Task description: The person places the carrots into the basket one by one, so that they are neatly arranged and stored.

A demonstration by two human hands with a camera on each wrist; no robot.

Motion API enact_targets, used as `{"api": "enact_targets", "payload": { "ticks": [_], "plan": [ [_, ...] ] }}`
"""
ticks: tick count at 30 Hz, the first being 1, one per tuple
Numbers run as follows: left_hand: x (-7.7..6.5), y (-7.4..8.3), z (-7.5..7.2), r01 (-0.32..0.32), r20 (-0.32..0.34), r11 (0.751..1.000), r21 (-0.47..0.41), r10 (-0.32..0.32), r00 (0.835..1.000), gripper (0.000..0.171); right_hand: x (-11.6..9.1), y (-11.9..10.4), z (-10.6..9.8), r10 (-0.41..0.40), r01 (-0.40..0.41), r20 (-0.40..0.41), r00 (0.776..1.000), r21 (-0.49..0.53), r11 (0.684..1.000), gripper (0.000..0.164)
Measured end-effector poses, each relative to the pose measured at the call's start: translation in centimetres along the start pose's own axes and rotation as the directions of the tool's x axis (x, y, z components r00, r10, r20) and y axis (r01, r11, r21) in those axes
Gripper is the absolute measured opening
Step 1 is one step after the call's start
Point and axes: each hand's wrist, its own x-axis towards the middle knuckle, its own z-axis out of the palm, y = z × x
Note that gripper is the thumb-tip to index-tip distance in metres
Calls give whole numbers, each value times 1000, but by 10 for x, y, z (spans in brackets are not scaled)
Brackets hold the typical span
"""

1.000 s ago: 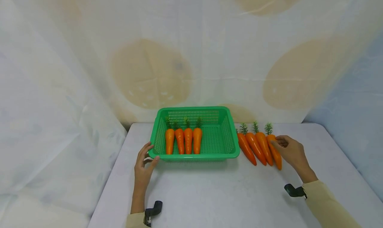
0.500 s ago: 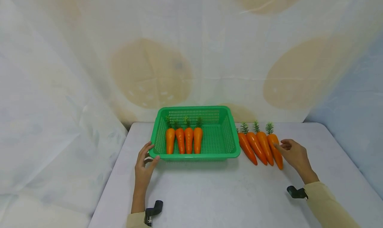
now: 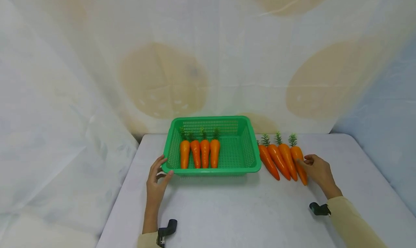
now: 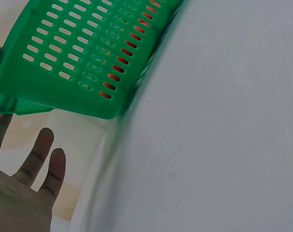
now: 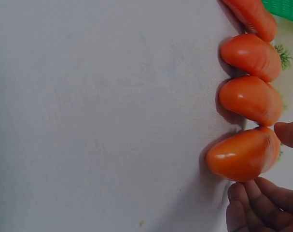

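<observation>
1. At the green basket's (image 3: 211, 171) near-left corner, the left hand (image 3: 156, 184) gripped the rim between thumb and fingers.
2. Inside the basket's left half, four carrots (image 3: 204, 154) lay side by side, leafy tops pointing away from the person.
3. Just right of the basket, three slanted carrots (image 3: 278, 162) lay on the worktop (image 3: 234, 212).
4. Farthest right of the basket, the right hand (image 3: 319, 171) pinched the outermost carrot (image 5: 238, 157) between thumb and fingers.

Basket (image 3: 212, 171) stands near the bench's (image 3: 227, 212) rear edge, four carrots (image 3: 204, 154) in its left part; four loose carrots (image 3: 280, 162) lie right.
</observation>
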Motion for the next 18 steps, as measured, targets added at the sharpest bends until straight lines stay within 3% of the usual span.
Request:
{"api": "enact_targets", "payload": {
  "ticks": [8, 18],
  "plan": [
    [0, 0, 0, 10, 8, 1000, -6, -10, 1000, 51, 7, 1, 5, 66, -66, 25, 998, -16, 998, 72],
    [0, 0, 0, 15, 16, 1000, -12, -14, 1000, 51, 6, 1, 1, 67, -66, 55, 996, -30, 997, 78]
  ]
}}
